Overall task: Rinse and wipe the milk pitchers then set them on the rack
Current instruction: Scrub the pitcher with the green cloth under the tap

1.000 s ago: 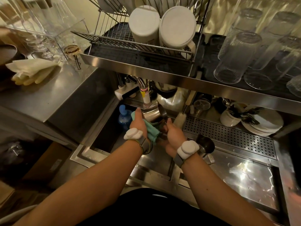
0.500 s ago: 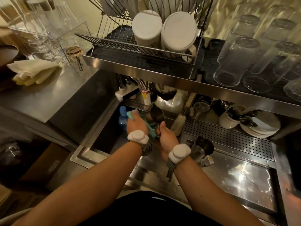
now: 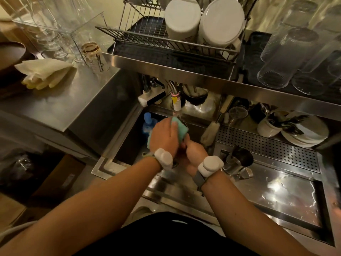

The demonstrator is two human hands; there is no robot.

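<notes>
Centrally, over the sink (image 3: 129,143), left hand (image 3: 163,138) clenches a green sponge (image 3: 180,129) under the tap (image 3: 176,103); right hand (image 3: 195,153) tucked just below it, grip hidden, cannot tell; one pitcher (image 3: 239,160) sits right of centre on the drainboard (image 3: 276,191), beside the right wrist; rack (image 3: 147,36) at top centre.

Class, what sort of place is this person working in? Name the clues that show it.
Probably a café wash-up station: a steel sink under a tap, a milk pitcher on the drainboard, and upturned glasses on the shelf above.
</notes>
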